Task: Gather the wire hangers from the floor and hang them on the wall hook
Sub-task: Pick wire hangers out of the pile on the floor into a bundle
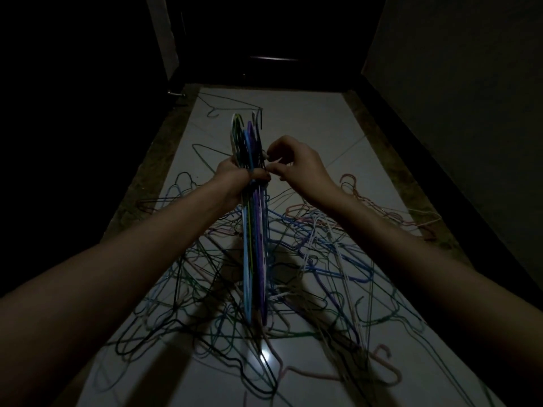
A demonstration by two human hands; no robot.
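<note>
My left hand (232, 174) grips a thick bundle of wire hangers (254, 230) by their necks, hooks pointing away from me, bodies hanging down toward me. The bundle shows blue, purple, green and white wires. My right hand (296, 165) is just right of the necks, its fingers curled and pinching a thin wire beside the bundle. Below both arms a tangled pile of loose hangers (308, 259) in several colours covers the pale tiled floor (293, 118). No wall hook shows in the dim frame.
A narrow corridor runs ahead, with dark walls on both sides (455, 113) and a dark doorway (264, 39) at the far end. A lone hanger (232, 105) lies far down the floor. A pink hanger (385, 365) lies near the bottom right.
</note>
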